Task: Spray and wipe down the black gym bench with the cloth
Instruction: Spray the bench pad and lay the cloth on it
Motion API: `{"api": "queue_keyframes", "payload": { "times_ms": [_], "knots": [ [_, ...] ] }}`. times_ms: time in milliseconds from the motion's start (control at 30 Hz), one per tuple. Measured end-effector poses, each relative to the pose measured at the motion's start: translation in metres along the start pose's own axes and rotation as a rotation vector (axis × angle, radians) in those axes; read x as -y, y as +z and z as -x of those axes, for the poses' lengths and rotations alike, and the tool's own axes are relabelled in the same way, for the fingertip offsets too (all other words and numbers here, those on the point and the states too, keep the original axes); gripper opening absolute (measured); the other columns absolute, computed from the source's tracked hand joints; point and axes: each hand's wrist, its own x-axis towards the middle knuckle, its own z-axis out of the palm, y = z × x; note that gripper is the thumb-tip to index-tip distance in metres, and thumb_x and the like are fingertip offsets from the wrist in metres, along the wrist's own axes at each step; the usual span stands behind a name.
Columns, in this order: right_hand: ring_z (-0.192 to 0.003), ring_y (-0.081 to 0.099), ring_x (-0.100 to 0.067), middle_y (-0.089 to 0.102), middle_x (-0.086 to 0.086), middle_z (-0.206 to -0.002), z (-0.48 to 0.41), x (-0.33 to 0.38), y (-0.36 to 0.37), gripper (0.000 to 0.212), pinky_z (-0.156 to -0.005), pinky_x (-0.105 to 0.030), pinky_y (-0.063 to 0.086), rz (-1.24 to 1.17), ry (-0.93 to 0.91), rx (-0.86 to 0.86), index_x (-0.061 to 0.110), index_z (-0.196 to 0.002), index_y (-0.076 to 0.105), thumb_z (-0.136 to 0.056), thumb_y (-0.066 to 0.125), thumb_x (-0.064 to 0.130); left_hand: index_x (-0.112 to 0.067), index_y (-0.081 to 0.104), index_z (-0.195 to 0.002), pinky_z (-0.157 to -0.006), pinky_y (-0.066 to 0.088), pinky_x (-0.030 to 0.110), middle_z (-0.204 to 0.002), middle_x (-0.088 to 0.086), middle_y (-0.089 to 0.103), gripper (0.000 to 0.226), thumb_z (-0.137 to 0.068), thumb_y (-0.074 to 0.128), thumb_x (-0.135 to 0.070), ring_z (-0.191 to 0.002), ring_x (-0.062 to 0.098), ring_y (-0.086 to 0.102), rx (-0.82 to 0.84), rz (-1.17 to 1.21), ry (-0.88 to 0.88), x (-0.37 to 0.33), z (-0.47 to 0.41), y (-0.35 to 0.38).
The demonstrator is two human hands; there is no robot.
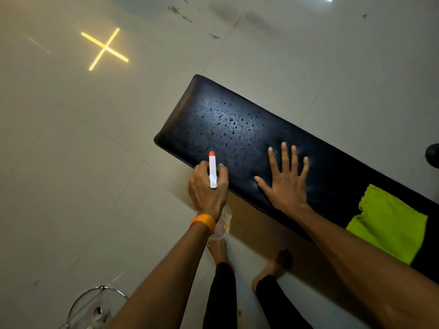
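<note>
Left hand (pixel 207 186) grips spray bottle (pixel 212 169); right hand (pixel 286 179) spread flat on bench (pixel 237 124) — cloth (pixel 389 224) beside it.

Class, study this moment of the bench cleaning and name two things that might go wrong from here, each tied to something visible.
1. The right hand lies flat on the bench beside the droplets; more spray from the spray bottle in the left hand may wet it.
2. Spray missing the bench could slick the tiled floor near the bare feet.
</note>
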Motion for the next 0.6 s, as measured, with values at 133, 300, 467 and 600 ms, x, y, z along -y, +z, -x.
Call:
{"api": "queue_keyframes", "payload": {
  "times_ms": [133, 300, 467, 600],
  "knots": [
    [-0.158, -0.009, -0.033, -0.009, -0.012, -0.171, 0.0, -0.001, 0.001, 0.089, -0.123, -0.066, 0.003, 0.015, -0.002, -0.009, 0.027, -0.163, -0.003, -0.094, 0.021, 0.077, -0.016, 0.062, -0.071, -0.054, 0.056, 0.049, -0.061, 0.002, 0.059, 0.043, -0.085, 0.05, -0.055, -0.055, 0.026, 0.058, 0.035, -0.03, -0.08, 0.001, -0.008, 0.004],
    [-0.158, -0.009, -0.033, -0.009, -0.011, -0.171, 0.0, -0.001, 0.001, 0.089, -0.123, -0.066, 0.003, 0.02, 0.003, -0.009, 0.027, -0.163, -0.002, -0.093, 0.02, 0.077, -0.016, 0.065, -0.071, -0.054, 0.055, 0.048, -0.058, 0.001, 0.059, 0.041, -0.084, 0.053, -0.053, -0.054, 0.025, 0.058, 0.112, 0.017, -0.044, 0.004, -0.005, 0.002],
    [-0.158, -0.01, -0.031, -0.01, -0.01, -0.171, 0.0, 0.0, -0.004, 0.09, -0.123, -0.065, 0.003, -0.004, 0.007, 0.006, 0.027, -0.163, -0.002, -0.093, 0.02, 0.079, -0.012, 0.057, -0.065, -0.051, 0.043, 0.045, -0.054, 0.001, 0.052, 0.035, -0.089, 0.061, -0.037, -0.05, 0.02, 0.049, 0.256, 0.014, 0.091, -0.001, 0.021, 0.005],
    [-0.158, -0.009, -0.028, -0.008, -0.009, -0.171, 0.005, -0.007, -0.007, 0.102, -0.127, -0.057, 0.004, -0.067, 0.06, 0.014, 0.017, -0.163, -0.004, -0.089, 0.02, 0.083, -0.017, 0.052, -0.063, -0.049, 0.038, 0.038, -0.053, -0.003, 0.047, 0.035, -0.088, 0.057, -0.041, -0.051, 0.021, 0.047, 0.343, -0.001, 0.156, -0.004, 0.044, 0.012]
  ]
}}
